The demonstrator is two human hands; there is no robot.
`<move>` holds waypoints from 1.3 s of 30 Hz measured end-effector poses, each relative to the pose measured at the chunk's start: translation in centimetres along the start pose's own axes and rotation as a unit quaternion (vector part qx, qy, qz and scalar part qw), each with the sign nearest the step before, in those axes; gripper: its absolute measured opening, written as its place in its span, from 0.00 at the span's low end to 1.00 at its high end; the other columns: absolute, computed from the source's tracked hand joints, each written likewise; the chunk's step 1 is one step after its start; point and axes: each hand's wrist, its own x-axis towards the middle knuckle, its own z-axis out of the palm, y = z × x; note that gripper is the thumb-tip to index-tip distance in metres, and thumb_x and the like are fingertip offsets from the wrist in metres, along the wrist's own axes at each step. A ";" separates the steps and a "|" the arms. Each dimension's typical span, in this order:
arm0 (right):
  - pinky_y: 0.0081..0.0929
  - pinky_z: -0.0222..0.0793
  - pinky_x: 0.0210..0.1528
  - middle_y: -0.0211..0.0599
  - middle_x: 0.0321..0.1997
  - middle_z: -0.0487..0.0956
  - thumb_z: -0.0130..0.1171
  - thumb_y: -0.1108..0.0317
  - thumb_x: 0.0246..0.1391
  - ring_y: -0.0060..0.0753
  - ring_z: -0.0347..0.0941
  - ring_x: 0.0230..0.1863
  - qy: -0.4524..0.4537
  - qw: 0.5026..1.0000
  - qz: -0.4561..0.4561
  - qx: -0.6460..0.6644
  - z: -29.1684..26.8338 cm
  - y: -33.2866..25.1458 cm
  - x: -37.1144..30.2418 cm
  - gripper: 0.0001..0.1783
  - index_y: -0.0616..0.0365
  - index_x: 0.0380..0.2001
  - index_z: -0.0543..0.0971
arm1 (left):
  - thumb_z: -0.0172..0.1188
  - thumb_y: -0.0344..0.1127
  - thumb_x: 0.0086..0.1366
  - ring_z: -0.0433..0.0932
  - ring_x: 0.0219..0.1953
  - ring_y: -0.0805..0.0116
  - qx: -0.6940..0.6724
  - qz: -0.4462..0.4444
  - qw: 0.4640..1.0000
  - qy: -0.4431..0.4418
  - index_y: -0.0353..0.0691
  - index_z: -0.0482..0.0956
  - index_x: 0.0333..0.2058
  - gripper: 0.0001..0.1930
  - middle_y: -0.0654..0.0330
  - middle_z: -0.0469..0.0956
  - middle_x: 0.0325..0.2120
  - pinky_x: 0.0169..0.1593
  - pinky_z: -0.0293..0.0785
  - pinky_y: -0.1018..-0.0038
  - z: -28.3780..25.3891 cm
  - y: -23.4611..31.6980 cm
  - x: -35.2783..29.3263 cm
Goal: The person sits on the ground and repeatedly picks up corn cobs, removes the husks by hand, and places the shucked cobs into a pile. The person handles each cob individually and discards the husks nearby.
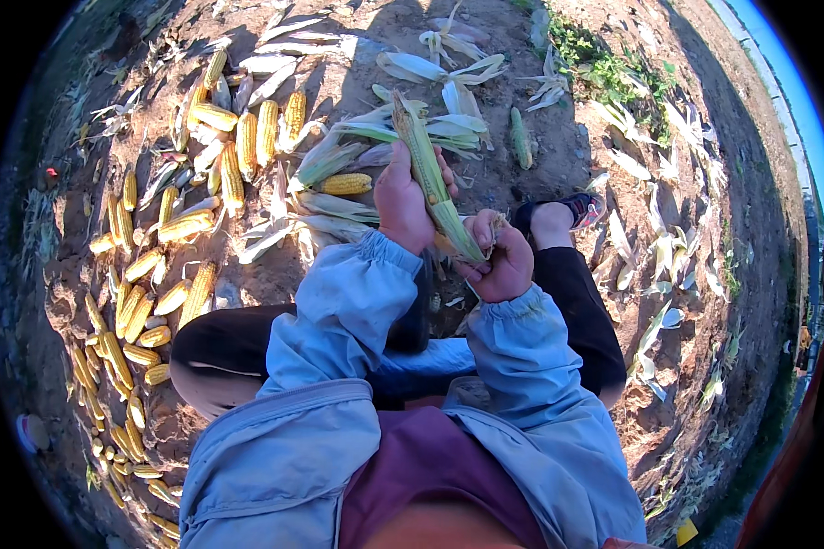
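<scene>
An ear of corn [421,163], partly wrapped in green husk, slants in front of me with its tip pointing away. My left hand [403,201] is closed round its middle, the fingers showing on the far side. At the lower, stalk end, my right hand [497,260] grips the base, thumb and fingers closed on the husk there. Just left of my left hand, a bare yellow ear [346,184] lies among loose pale-green husks [334,157]. Beyond my right hand, a small greenish ear [521,139] rests on the soil.
Many husked yellow ears [246,146] are strewn over the ground to the left, running down past my knee. Dry husks [673,242] litter the soil at right. Green weeds [604,69] grow at the far right. My shoe [584,210] is close to my right hand.
</scene>
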 end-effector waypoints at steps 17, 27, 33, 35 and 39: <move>0.12 0.59 0.28 0.33 0.40 0.71 0.51 0.59 0.54 0.12 0.61 0.25 0.072 0.915 -0.188 -0.349 2.4 -5.2 -1.5 0.21 0.62 0.46 0.68 | 0.35 0.48 0.67 0.71 0.25 0.75 0.338 0.142 0.921 -0.130 0.32 0.69 0.41 0.23 0.58 0.72 0.27 0.28 0.70 0.80 3.3 -0.7 -3.0; 0.11 0.57 0.19 0.28 0.30 0.71 0.51 0.64 0.55 0.12 0.62 0.19 0.098 0.881 -0.209 -0.414 3.2 -6.8 -1.2 0.14 0.64 0.40 0.71 | 0.43 0.41 0.66 0.67 0.24 0.76 0.406 0.152 0.878 -0.203 0.31 0.71 0.34 0.17 0.61 0.70 0.22 0.28 0.64 0.80 2.2 -2.3 -2.8; 0.12 0.59 0.17 0.31 0.28 0.73 0.47 0.63 0.57 0.14 0.64 0.17 0.067 0.875 -0.235 -0.418 2.8 -6.7 -1.1 0.15 0.65 0.40 0.72 | 0.44 0.36 0.64 0.66 0.23 0.73 0.408 0.179 0.877 -0.179 0.30 0.72 0.28 0.14 0.59 0.69 0.20 0.27 0.63 0.77 2.0 -2.3 -2.5; 0.13 0.62 0.18 0.33 0.29 0.76 0.45 0.62 0.58 0.16 0.66 0.18 0.066 0.883 -0.218 -0.410 2.7 -6.6 -1.0 0.17 0.66 0.41 0.72 | 0.45 0.35 0.63 0.67 0.22 0.70 0.426 0.200 0.863 -0.184 0.30 0.72 0.27 0.13 0.57 0.70 0.20 0.27 0.64 0.76 1.9 -2.2 -2.3; 0.15 0.67 0.29 0.35 0.31 0.76 0.45 0.63 0.58 0.19 0.70 0.27 0.085 0.919 -0.180 -0.341 2.5 -6.2 -0.9 0.17 0.67 0.40 0.72 | 0.46 0.32 0.62 0.69 0.21 0.62 0.477 0.270 0.808 -0.218 0.29 0.71 0.25 0.12 0.54 0.70 0.20 0.27 0.65 0.74 1.8 -1.7 -2.0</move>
